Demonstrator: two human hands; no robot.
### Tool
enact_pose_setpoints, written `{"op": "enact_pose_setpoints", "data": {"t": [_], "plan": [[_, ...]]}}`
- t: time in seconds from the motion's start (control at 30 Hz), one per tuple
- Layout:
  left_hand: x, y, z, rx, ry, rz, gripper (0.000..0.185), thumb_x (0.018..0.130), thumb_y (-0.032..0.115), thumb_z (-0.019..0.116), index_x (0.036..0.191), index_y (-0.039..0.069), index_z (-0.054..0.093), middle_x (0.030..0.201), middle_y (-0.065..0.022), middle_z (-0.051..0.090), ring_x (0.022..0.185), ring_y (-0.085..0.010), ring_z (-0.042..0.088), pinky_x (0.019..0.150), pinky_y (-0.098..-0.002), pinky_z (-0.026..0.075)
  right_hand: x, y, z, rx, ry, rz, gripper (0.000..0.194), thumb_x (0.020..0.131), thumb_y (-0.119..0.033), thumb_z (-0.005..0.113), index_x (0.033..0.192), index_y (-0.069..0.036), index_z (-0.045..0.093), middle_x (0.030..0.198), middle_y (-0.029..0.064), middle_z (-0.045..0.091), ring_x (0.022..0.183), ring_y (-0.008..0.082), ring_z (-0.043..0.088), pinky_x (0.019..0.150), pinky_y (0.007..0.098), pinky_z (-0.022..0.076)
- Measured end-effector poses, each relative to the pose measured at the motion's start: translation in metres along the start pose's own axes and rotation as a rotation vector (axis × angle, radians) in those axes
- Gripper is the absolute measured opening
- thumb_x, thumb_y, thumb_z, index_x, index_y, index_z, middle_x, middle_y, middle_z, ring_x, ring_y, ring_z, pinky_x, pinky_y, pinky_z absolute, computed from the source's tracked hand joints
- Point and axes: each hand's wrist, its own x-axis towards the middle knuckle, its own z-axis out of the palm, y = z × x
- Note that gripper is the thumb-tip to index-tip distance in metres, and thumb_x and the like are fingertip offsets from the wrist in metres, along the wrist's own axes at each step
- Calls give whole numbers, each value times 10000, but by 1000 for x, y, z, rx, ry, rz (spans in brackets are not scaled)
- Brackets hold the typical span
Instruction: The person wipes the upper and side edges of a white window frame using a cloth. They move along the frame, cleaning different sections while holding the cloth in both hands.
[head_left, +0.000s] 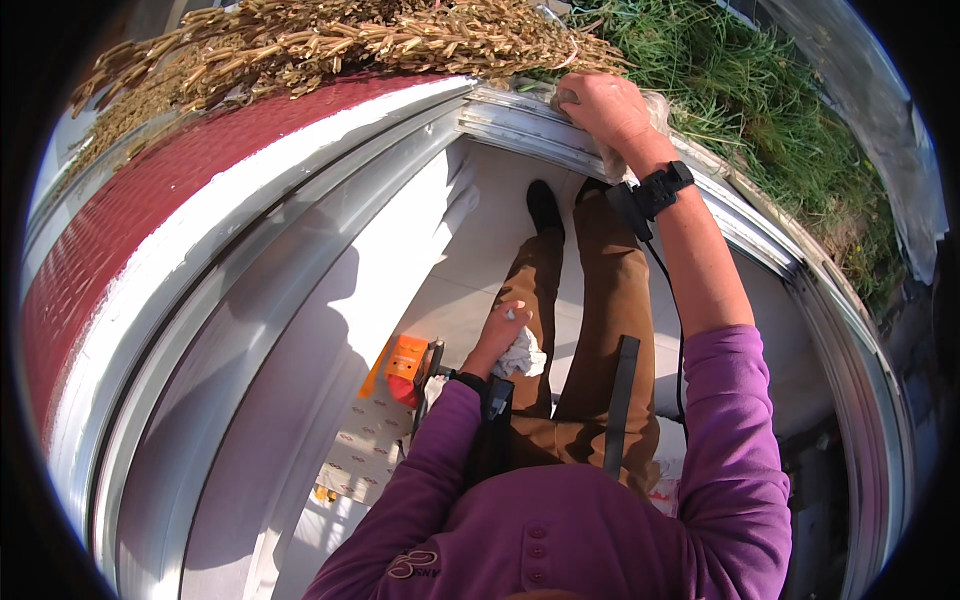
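My right hand (604, 109) reaches forward to the white metal door frame (525, 124), which has several parallel tracks. A greyish, dirty-looking cloth (613, 161) is bunched under its fingers and palm, and part of it hangs over the inner edge of the frame. My left hand (506, 334) is lower, in front of my left thigh. Its fingers are closed around a crumpled white cloth or paper (523, 356); which of the two I cannot tell. Each wrist wears a black strap with a small device.
Dried plant stalks (360, 45) lie beyond the frame, beside green grass (720, 82). A white panel (300, 315) and a dark red wall strip (172, 165) curve along the left. An orange packet (406, 356) is near my left forearm. A black cable (671, 289) hangs from my right wrist.
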Motion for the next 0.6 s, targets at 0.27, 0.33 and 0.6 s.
{"op": "enact_pose_setpoints", "data": {"t": [0.27,0.33,0.6], "plan": [[-4,25,3,98,-129,-243,434,876,345,663,1178,38,608,1010,-172,675,945,-264,647,829,-354,498,32,-22,21,104,117,-98,156,811,-153,620,952,-125,680,944,96,689,901,311,657,775,404,527],[-6,28,6,118,24,18,431,880,336,659,1180,32,604,934,-160,680,869,-251,665,790,-334,506,24,-16,13,198,255,-31,157,823,-229,641,947,-138,671,960,58,679,895,309,647,764,411,522],[-10,38,22,47,-62,-82,412,866,294,695,1181,42,608,771,-81,629,613,-126,571,586,-302,465,38,-27,30,15,-34,-157,141,833,-178,607,942,-170,697,953,70,689,927,286,659,784,393,529]]}}
